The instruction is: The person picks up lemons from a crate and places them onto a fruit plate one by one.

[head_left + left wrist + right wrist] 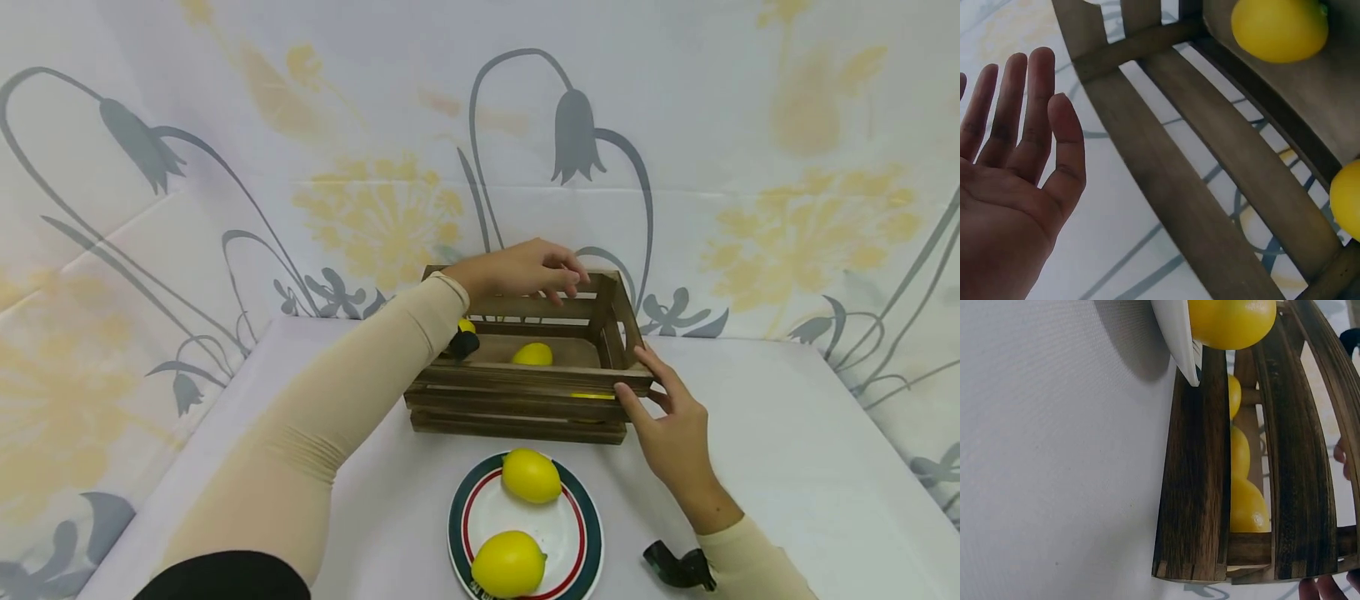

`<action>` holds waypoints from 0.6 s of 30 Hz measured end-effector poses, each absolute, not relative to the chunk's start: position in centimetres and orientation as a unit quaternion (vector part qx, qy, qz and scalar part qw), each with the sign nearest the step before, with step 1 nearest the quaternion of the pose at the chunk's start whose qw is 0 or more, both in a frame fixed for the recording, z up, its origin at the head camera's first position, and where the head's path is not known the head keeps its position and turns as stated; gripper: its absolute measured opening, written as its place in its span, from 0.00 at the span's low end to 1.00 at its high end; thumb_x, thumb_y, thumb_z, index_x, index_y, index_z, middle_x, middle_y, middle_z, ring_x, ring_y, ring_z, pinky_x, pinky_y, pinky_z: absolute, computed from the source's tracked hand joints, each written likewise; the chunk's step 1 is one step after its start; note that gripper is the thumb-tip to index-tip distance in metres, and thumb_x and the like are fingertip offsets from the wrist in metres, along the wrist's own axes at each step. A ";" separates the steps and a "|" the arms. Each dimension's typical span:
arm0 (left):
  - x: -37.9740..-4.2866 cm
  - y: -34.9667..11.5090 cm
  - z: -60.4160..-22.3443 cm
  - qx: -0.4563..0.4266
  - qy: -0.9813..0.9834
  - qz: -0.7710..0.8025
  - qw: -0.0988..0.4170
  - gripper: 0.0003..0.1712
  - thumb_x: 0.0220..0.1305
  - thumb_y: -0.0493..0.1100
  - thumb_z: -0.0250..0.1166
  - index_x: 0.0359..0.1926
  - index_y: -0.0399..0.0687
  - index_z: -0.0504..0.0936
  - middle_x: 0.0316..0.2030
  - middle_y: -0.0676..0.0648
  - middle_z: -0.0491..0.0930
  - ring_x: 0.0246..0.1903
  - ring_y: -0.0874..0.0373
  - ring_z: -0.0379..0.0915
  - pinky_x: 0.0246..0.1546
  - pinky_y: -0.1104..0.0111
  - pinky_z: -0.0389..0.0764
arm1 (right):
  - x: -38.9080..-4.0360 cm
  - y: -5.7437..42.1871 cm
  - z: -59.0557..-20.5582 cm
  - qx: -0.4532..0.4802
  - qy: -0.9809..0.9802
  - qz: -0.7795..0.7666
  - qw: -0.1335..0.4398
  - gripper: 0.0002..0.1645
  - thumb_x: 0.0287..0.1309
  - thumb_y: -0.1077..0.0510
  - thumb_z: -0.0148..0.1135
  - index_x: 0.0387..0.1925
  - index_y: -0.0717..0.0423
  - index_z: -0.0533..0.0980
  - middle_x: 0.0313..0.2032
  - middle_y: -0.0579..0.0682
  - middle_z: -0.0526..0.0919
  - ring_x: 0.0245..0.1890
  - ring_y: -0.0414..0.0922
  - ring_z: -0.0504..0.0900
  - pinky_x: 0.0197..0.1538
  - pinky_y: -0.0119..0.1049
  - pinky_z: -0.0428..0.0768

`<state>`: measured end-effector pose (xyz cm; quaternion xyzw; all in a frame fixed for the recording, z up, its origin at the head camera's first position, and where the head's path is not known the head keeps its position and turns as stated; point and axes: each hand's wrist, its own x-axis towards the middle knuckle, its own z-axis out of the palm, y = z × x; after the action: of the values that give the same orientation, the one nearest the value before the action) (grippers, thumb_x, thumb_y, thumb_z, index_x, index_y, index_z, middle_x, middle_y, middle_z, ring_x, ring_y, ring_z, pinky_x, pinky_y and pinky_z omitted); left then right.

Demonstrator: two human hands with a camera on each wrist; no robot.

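Observation:
A slatted wooden crate (525, 404) stands at the back of the table, with yellow lemons (533, 354) inside. My left hand (525, 271) hovers over the crate's back part and holds nothing; in the left wrist view its palm (1010, 200) shows, fingers apart. My right hand (675, 425) grips the crate's front right corner, thumb on the front slat and fingers at the side. In the right wrist view several lemons (1249, 506) show between the slats. Before the crate, a white plate (588, 533) with green and red rings bears two lemons (531, 476).
White cloth covers the table (810, 467). Behind it hangs a floral cloth (675, 108). A black wrist-camera piece (678, 568) sits beside the right wrist, right of the plate.

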<state>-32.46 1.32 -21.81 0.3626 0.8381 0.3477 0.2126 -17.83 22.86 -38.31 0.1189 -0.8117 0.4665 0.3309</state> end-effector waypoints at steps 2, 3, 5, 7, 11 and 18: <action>-33.0 1.5 -22.0 0.358 0.848 0.323 0.221 0.20 0.78 0.50 0.50 0.63 0.51 0.77 0.54 0.47 0.81 0.50 0.53 0.83 0.44 0.64 0.80 | -17.5 23.0 -38.3 0.117 -0.812 0.469 0.327 0.36 0.57 0.69 0.69 0.67 0.51 0.72 0.69 0.53 0.72 0.63 0.20 0.68 0.54 0.11 0.71; -33.2 1.7 -22.1 0.357 0.849 0.314 0.229 0.21 0.78 0.51 0.50 0.63 0.51 0.76 0.55 0.48 0.81 0.51 0.53 0.83 0.45 0.63 0.80 | -17.3 23.1 -38.2 0.114 -0.811 0.471 0.327 0.36 0.57 0.69 0.69 0.67 0.51 0.72 0.69 0.53 0.73 0.63 0.20 0.68 0.54 0.11 0.71; -33.5 2.3 -22.3 0.361 0.849 0.299 0.244 0.22 0.79 0.52 0.49 0.65 0.51 0.75 0.56 0.48 0.81 0.52 0.52 0.83 0.51 0.60 0.81 | -16.8 23.4 -38.1 0.110 -0.808 0.474 0.333 0.36 0.56 0.70 0.69 0.67 0.52 0.73 0.68 0.54 0.73 0.62 0.20 0.69 0.54 0.11 0.71; -33.7 3.1 -22.4 0.364 0.844 0.291 0.264 0.22 0.79 0.51 0.48 0.66 0.50 0.74 0.59 0.47 0.80 0.54 0.51 0.82 0.57 0.56 0.79 | -16.3 23.7 -38.0 0.106 -0.802 0.477 0.343 0.36 0.55 0.72 0.69 0.66 0.54 0.73 0.67 0.55 0.74 0.62 0.21 0.70 0.53 0.11 0.71; -34.0 4.1 -22.5 0.347 0.844 0.280 0.297 0.22 0.79 0.50 0.48 0.66 0.51 0.73 0.62 0.45 0.78 0.57 0.49 0.79 0.60 0.54 0.78 | -15.6 24.2 -37.8 0.110 -0.796 0.477 0.355 0.37 0.54 0.74 0.69 0.66 0.56 0.73 0.66 0.56 0.75 0.62 0.23 0.71 0.53 0.11 0.72; -34.3 4.6 -22.9 0.315 0.855 0.232 0.340 0.25 0.79 0.51 0.47 0.70 0.49 0.69 0.63 0.47 0.76 0.59 0.48 0.78 0.60 0.56 0.78 | -15.0 24.4 -37.8 0.118 -0.797 0.471 0.359 0.38 0.52 0.75 0.69 0.66 0.57 0.73 0.65 0.57 0.76 0.62 0.24 0.72 0.53 0.12 0.72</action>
<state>-34.27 4.60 -22.90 0.3151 0.8551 0.2319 0.3401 -15.00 24.39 -37.80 0.1176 -0.7970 0.4712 0.3592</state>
